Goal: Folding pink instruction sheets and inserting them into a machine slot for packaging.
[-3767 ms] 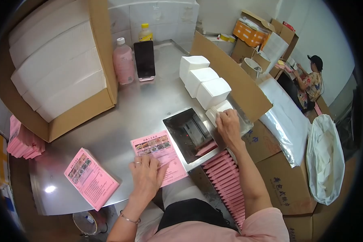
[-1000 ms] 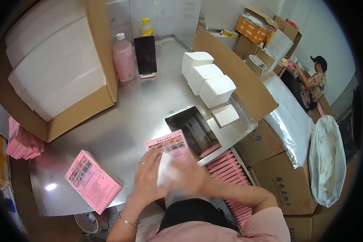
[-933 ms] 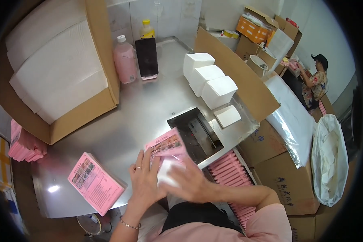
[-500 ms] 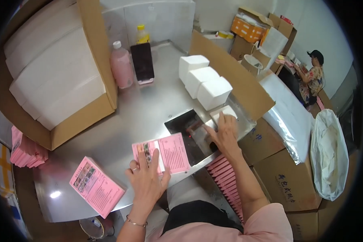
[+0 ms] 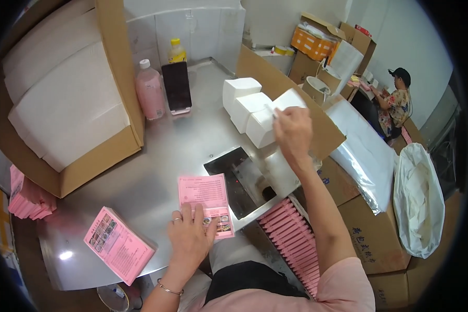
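My left hand (image 5: 191,234) lies with its fingers stretched over a pink printed paper sheet (image 5: 203,190) at the table's front edge. Small food pictures show on the sheet's lower part. Farther up and to the right, my right hand (image 5: 295,136) is closed at the nearest of the white folded napkin stacks (image 5: 252,110). Its thumb and fingers pinch a white napkin (image 5: 290,101); how many layers they hold is hidden. A pile of pink printed sheets (image 5: 119,247) lies left of my left hand. Between my hands is a dark rectangular opening (image 5: 231,177) in the metal tabletop.
A large cardboard box (image 5: 96,164) of white napkins stands at left, near a pink bottle (image 5: 151,91) and a propped phone (image 5: 177,87). Pink packets (image 5: 288,231) fill a box below the opening. Cartons (image 5: 374,239) and a white sack (image 5: 420,203) stand right. Another person (image 5: 398,101) sits far right.
My right hand has moved up from beside the opening to the napkin stacks and grips a napkin. The pink sheet under my left hand has turned, and a white strip across it no longer shows.
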A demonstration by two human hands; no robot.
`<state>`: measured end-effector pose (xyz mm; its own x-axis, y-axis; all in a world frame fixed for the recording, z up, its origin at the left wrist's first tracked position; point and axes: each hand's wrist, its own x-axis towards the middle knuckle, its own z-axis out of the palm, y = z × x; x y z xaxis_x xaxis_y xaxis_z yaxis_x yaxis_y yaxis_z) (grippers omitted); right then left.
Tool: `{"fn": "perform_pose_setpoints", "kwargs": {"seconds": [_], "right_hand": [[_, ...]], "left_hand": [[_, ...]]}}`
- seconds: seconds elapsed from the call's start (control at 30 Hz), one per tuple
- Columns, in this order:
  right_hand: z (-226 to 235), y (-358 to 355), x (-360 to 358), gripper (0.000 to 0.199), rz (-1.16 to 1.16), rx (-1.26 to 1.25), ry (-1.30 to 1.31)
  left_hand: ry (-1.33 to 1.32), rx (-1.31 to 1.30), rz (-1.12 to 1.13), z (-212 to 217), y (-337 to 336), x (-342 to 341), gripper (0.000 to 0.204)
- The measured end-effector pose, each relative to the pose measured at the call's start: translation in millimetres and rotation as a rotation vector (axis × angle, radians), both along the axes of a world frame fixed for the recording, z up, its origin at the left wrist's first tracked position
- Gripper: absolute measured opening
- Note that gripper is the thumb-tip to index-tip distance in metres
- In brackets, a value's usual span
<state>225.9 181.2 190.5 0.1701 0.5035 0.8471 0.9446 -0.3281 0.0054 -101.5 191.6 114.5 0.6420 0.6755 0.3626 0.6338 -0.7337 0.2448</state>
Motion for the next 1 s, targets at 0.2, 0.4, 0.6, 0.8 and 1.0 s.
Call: {"fn": "perform_pose_setpoints", "kwargs": {"seconds": [0.2, 0.4, 0.6, 0.8, 1.0], "right_hand": [[-27, 19, 13, 0.021, 0.020, -0.240, 0.035], [-33, 19, 10, 0.021, 0.029, -0.236, 0.035], [-31, 19, 13, 0.019, 0.073, -0.219, 0.114], [-27, 16, 1, 0.018, 0.085, -0.206, 0.098], [-30, 18, 13, 0.017, 0.044, -0.299, 0.186]], "left_hand": [[-0.093, 0.040, -0.010, 1, -3, -2, 0.050], [-0.082, 0.034, -0.011, -2, 0, -1, 0.050], [-0.093, 0.038, -0.018, -1, -1, 1, 0.050], [-0.098, 0.096, -0.012, -4, 1, 0, 0.051], [-0.084, 0.049, -0.021, 0, -2, 1, 0.051]]}}
